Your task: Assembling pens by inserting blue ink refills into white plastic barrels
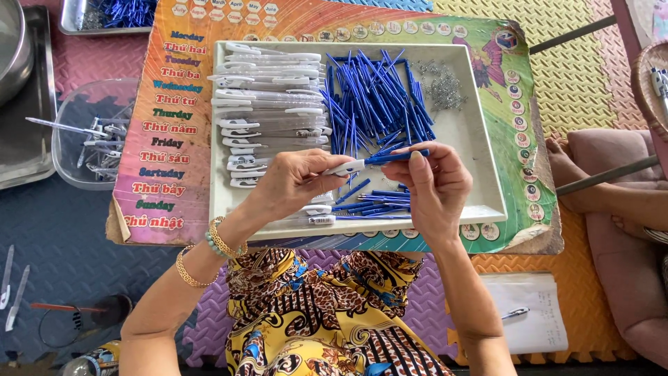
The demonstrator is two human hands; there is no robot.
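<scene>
My left hand [296, 182] pinches the clear white-clipped barrel [346, 167] of a pen over a white tray [473, 132]. My right hand [433, 184] grips the blue part [396, 157] that sticks out of that barrel's end. Both hands hover above the tray's front half. A stack of clear pen barrels with white clips [268, 104] fills the tray's left side. A heap of blue pen parts [376, 97] lies in the tray's middle. Small metal springs [442, 87] sit at its back right.
The tray rests on a colourful printed board [167, 139] on foam floor mats. A clear tub with assembled pens [94, 136] stands left. A metal tray [28, 104] lies far left. Another person's foot [567, 167] and leg are at the right. A notebook with a pen [525, 320] lies near right.
</scene>
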